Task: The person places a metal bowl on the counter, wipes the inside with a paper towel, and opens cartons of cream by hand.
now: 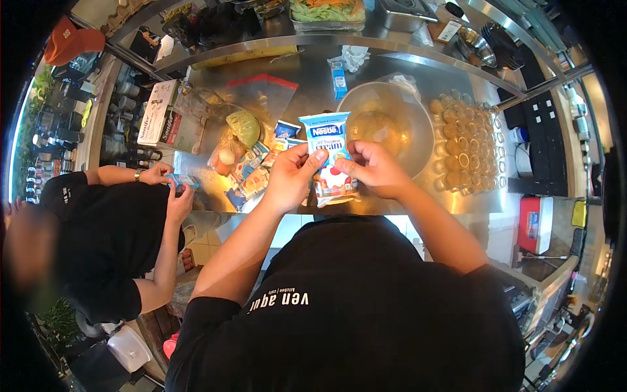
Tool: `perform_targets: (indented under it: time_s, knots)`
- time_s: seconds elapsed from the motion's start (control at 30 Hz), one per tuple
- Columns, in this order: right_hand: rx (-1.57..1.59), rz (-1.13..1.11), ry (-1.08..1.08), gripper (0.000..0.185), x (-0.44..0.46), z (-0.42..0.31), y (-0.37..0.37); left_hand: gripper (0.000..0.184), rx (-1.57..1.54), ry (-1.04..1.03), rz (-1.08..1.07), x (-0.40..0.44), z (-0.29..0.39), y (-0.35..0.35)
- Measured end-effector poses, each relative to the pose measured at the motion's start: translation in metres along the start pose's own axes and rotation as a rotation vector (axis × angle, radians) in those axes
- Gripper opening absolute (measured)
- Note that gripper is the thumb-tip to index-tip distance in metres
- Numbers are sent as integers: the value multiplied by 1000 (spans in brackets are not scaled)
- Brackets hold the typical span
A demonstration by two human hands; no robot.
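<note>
A blue and white carton of Nestlé all-purpose cream (328,136) is held upright between my two hands, above the front part of the steel table. My left hand (292,175) grips its left side, thumb on the front face. On the opposite side, my right hand (375,171) pinches it with the thumb pressed on the front. Behind the carton stands a large clear bowl (418,124), seemingly with little in it. Several more packs (251,176) lie in a pile left of my left hand.
Many small glass jars (464,147) stand in rows at the right. A cabbage (243,129), a blue carton (338,80) and crumpled white tissue (354,57) lie on the table (307,75). At the left, a co-worker's hands (171,186) hold a small blue carton.
</note>
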State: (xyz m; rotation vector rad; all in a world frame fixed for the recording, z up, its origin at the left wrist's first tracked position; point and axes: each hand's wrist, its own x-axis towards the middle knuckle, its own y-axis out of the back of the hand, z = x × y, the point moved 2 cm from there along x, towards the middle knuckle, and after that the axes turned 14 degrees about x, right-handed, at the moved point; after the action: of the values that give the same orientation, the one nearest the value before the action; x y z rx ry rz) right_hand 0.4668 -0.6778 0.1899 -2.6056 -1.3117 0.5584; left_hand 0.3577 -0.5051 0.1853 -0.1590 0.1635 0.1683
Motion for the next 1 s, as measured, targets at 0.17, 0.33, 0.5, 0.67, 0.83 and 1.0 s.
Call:
perform_targets:
  time_s: [0.17, 0.33, 0.5, 0.67, 0.83, 1.0]
  knots:
    - [41, 27, 169, 27, 10, 11, 0, 28, 110, -75, 26, 0, 2, -3]
    - [-30, 24, 172, 26, 15, 23, 4, 26, 64, -33, 11, 9, 2, 5]
    - [57, -41, 6, 30, 1, 20, -7, 26, -14, -35, 164, 11, 9, 3]
    - [130, -8, -89, 34, 5, 31, -9, 25, -116, -24, 156, 27, 2, 11]
    - [91, -15, -99, 34, 14, 49, 1, 20, -184, 46, 214, 41, -17, 11]
    - [53, -5, -139, 34, 16, 68, 6, 17, -259, 115, 326, 41, -56, 9]
